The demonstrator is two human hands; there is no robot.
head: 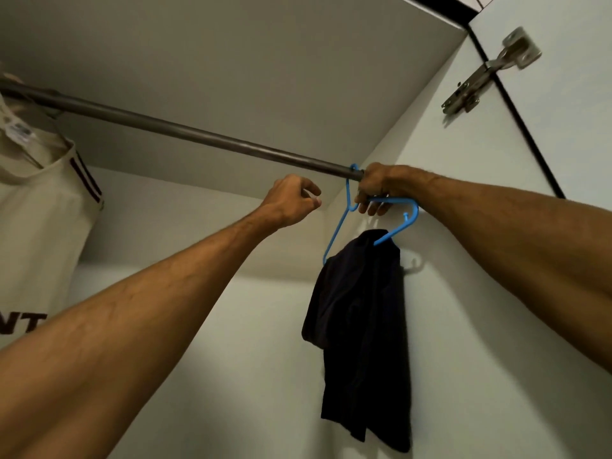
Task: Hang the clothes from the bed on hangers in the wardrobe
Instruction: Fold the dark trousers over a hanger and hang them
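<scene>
right hand (374, 190): grips blue plastic hanger (397, 201) at its top
hanger: hooked on dark metal rail (185, 130), right end
dark garment (361, 326): hangs from hanger
left hand (291, 200): fingers curled, empty, just left of hanger
cream T-shirt (39, 207): rail's left end

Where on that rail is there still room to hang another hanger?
The long bare stretch of rail between the cream shirt at the left and the blue hanger is free. It is crowded at the right end, where the right hand grips the hanger and the dark garment hangs beside the side wall.
</scene>
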